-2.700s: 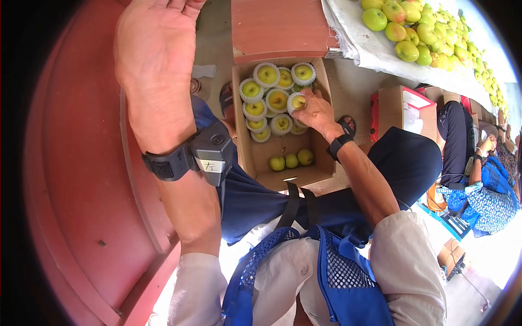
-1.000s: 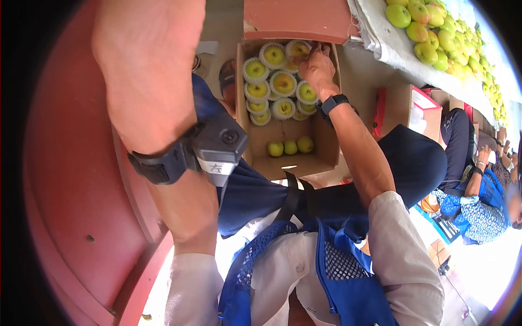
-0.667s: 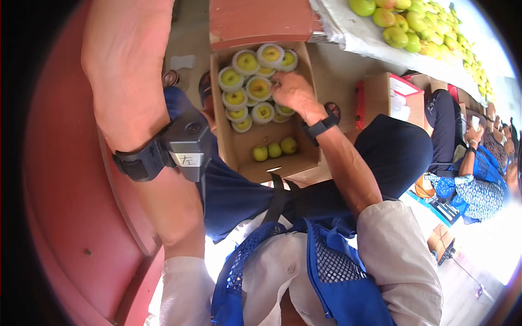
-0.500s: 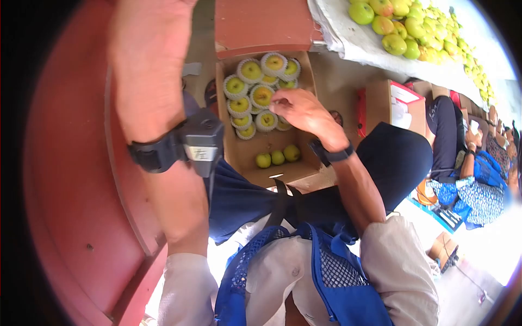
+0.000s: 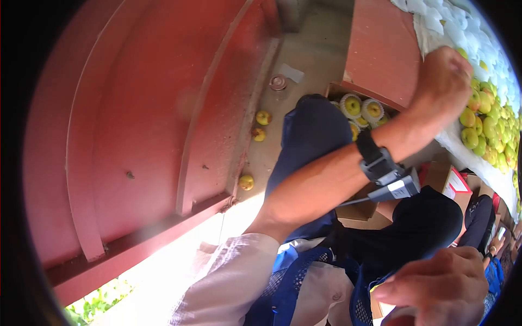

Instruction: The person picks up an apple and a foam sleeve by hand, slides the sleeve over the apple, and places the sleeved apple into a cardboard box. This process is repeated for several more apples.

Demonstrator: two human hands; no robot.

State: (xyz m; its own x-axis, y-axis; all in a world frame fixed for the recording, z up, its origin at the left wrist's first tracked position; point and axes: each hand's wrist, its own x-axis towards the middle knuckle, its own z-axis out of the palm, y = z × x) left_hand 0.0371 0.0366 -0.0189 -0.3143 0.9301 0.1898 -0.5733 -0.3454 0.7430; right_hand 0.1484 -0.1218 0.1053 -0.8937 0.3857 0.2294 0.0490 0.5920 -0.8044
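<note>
My left hand (image 5: pixel 447 75) is stretched across to the upper right, fingers curled, beside a heap of yellow-green apples (image 5: pixel 492 127) and pale white foam nets (image 5: pixel 470 32). Whatever it grips is hidden. Close to my body at the lower right, my right hand (image 5: pixel 440 285) has bent fingers and is blurred. A sliver of yellow-green shows by its fingertips, too small to name. Under my left forearm, a cardboard box (image 5: pixel 365 221) holds apples in white foam nets (image 5: pixel 353 106), partly covered by my arm and knee.
A red panelled wall (image 5: pixel 147 125) rises on the left. Three loose apples (image 5: pixel 259 134) lie on the floor along it, near a clear round container (image 5: pixel 278 82). A red-brown surface (image 5: pixel 380 51) stands behind the box. Another person's leg (image 5: pixel 478 217) shows at right.
The view has swung left. My left hand has moved over to the apple heap and foam nets. My right hand has left the box of wrapped apples and come back near my body.
</note>
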